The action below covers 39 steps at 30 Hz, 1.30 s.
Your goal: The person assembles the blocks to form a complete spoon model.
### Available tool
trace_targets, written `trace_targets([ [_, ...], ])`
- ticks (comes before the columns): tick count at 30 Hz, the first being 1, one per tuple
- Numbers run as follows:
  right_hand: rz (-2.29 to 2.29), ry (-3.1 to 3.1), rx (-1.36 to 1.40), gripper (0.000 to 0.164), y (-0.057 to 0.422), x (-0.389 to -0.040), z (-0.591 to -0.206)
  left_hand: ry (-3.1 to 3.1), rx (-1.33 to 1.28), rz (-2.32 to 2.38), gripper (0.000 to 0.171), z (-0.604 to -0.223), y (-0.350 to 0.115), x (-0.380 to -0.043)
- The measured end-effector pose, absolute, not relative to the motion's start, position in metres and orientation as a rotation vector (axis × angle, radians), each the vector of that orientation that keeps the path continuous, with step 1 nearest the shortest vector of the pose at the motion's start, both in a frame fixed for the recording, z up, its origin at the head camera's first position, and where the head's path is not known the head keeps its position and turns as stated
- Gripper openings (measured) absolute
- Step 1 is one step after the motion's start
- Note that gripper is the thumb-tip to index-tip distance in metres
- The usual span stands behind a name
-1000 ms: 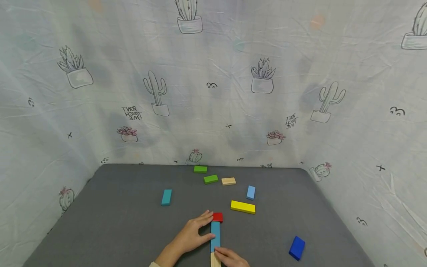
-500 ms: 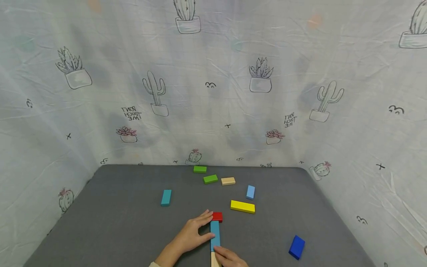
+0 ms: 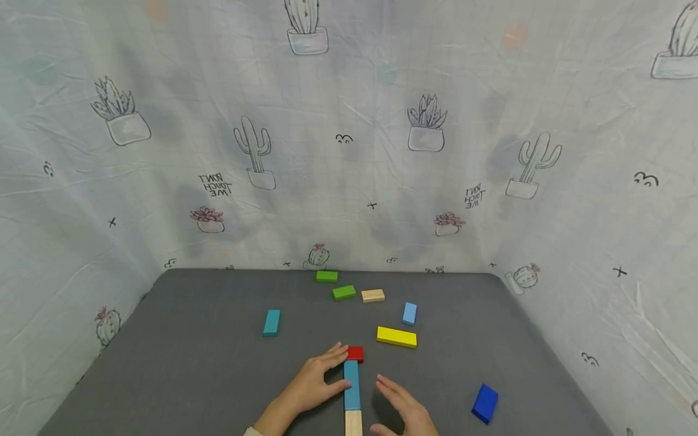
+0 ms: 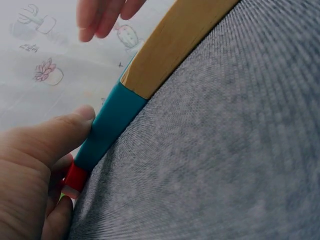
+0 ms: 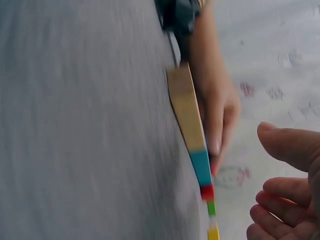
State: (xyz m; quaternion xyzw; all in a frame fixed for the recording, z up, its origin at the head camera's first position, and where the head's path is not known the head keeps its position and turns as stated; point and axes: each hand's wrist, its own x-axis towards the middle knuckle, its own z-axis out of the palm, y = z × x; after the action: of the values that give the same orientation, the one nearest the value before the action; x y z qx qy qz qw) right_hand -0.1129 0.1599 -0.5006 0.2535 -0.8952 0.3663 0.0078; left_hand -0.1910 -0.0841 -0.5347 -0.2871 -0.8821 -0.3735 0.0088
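A row runs away from me on the dark surface: a natural wood block [image 3: 353, 422], a teal-blue block [image 3: 351, 386] and a red block [image 3: 355, 354] at the far end. My left hand [image 3: 312, 383] lies along the row's left side. Its fingertips touch the red block, and its thumb rests on the blue one. To the right of the row hovers my right hand [image 3: 406, 409], apart from the blocks with fingers extended and nothing held. The left wrist view shows the wood block [image 4: 175, 42] and blue block [image 4: 112, 125] meeting end to end.
Farther back lie two green blocks [image 3: 344, 293], a small wood block [image 3: 373, 296], a light blue block [image 3: 409, 313] and a yellow block [image 3: 396, 337]. A teal block [image 3: 271, 323] is on the left, a dark blue block [image 3: 485, 404] on the right. A printed cloth [image 3: 327, 200] hangs behind.
My right hand has let go of the joint between the wood and blue blocks and moved right, its fingers spreading. My left hand stays where it was.
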Motion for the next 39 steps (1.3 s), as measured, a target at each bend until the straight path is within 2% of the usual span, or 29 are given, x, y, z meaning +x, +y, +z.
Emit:
trace_targets([
  [8,1.157,-2.917,0.369,0.07,0.191,-0.124,-0.49,-2.764,-0.903,-1.201,0.064,-0.535,-0.085,-0.192],
  [12,1.023,-2.871,0.173,0.07,0.214,-0.129,-0.49,-2.772,-0.902,-1.18,0.064,-0.535,-0.085,-0.191],
  [23,0.967,-3.08,-0.356,0.096,0.312,-0.139,-0.488,-2.759,-0.909,-1.186,0.063,-0.534,-0.084,-0.191],
  [28,0.957,-3.143,-0.428,0.099,0.332,-0.139,-0.501,-2.747,-0.92,-1.19,0.063,-0.534,-0.085,-0.191],
  [39,0.94,-3.219,-0.427,0.101,0.342,-0.138,-0.509,-2.757,-0.917,-1.192,0.063,-0.535,-0.085,-0.191],
])
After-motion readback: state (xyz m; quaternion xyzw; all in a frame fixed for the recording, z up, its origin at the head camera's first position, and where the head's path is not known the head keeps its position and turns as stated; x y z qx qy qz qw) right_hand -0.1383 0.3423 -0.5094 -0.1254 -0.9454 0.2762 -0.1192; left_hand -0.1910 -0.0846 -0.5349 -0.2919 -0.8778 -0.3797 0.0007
